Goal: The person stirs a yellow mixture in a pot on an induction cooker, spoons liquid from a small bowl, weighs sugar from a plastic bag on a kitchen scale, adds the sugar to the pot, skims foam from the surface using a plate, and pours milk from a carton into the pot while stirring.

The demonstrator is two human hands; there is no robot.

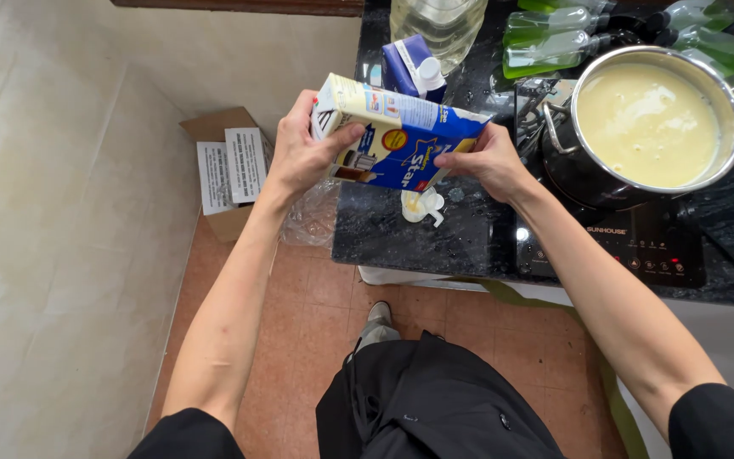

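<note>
Hands, left (303, 153) and right (486, 160), grip tilted carton (397, 136); pot (728, 93) holds yellow liquid (647, 123).

black counter (469, 246) | induction hob (639, 246), blue carton (405, 68), white cap (422, 206)

Your left hand (303, 153) and right hand (486, 157) hold a carton (397, 132) over the counter (384, 229). Behind it stands another carton (409, 68). Right, a pot (652, 119) sits on the cooktop (639, 246). Left, a box (227, 166) on the floor (316, 314).
</note>
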